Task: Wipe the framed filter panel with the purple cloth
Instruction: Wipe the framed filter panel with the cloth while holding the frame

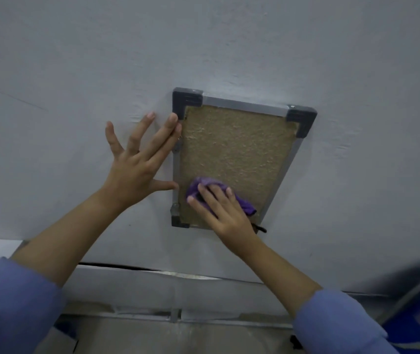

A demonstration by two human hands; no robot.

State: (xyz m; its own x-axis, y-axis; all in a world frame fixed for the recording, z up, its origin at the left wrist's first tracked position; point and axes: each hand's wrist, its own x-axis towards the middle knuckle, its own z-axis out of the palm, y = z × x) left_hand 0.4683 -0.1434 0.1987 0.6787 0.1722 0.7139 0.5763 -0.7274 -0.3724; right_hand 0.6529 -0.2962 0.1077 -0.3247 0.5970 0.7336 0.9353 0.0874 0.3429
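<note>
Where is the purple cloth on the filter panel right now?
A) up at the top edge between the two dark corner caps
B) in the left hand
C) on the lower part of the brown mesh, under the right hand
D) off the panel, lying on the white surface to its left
C: the right hand presses the purple cloth onto the lower part of the framed filter panel, while the left hand lies flat beside the frame's left edge.

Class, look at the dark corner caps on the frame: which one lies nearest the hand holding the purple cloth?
The near-left corner cap, just left of the right hand pressing the purple cloth; the two far caps sit at the panel's opposite end.
</note>
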